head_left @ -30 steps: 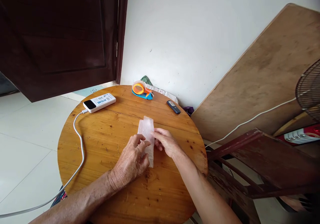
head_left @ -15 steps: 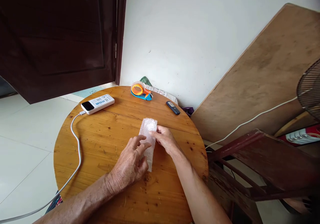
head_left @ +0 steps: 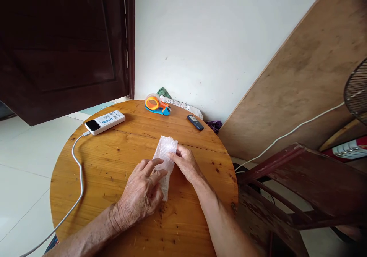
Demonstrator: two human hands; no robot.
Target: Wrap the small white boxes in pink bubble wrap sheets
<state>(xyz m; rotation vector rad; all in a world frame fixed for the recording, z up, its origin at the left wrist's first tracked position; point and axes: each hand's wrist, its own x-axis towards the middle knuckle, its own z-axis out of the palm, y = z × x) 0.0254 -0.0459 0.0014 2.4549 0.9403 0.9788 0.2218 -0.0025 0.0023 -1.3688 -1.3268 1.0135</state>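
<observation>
A narrow bubble-wrap pouch (head_left: pixel 167 147) lies slanted above the round wooden table, between my two hands. My right hand (head_left: pixel 184 161) pinches its right edge, thumb on top and fingers behind. Over the lower left part of the pouch reaches my left hand (head_left: pixel 145 186), its index and middle fingers stretched out and apart, the fingertips at the wrap. Whether those fingertips press on it I cannot tell. Anything inside the pouch is hidden by the cloudy plastic.
On the table (head_left: pixel 94 165) are a white power bank (head_left: pixel 105 122) with a plugged-in white cable (head_left: pixel 81 173), an orange and blue tape dispenser (head_left: pixel 157 104) and a small dark handheld device (head_left: pixel 195 122). A wooden chair (head_left: pixel 315 184) stands right; a fan (head_left: pixel 357 92) is beyond.
The view has shifted slightly, so the table items appear further left. Both hands keep nearly the same pose on the bubble-wrap pouch, which looks a little more tilted.
</observation>
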